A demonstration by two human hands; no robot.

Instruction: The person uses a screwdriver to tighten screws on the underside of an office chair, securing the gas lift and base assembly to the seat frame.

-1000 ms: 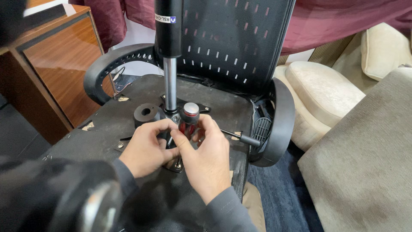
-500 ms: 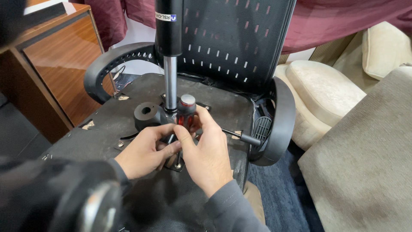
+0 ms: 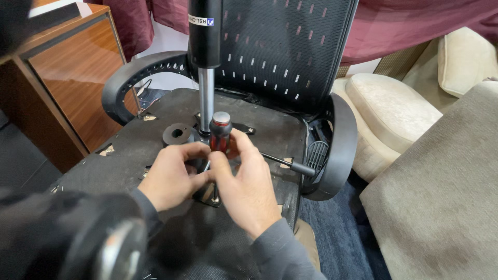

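Right hand (image 3: 248, 187) grips upright red-black screwdriver (image 3: 220, 136); left hand (image 3: 170, 177) just beside, fingers curled at its shaft.

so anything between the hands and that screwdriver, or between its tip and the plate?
Nothing between hand and tool: the right hand already grips the red and black screwdriver, with the left hand beside its shaft. The tip's contact with the metal plate is hidden behind the fingers, so that gap cannot be judged.

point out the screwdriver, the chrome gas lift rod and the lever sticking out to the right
screwdriver (image 3: 220, 132), head view, red and black handle
chrome gas lift rod (image 3: 206, 98), head view, mid shaft
lever (image 3: 302, 168), head view, black end knob
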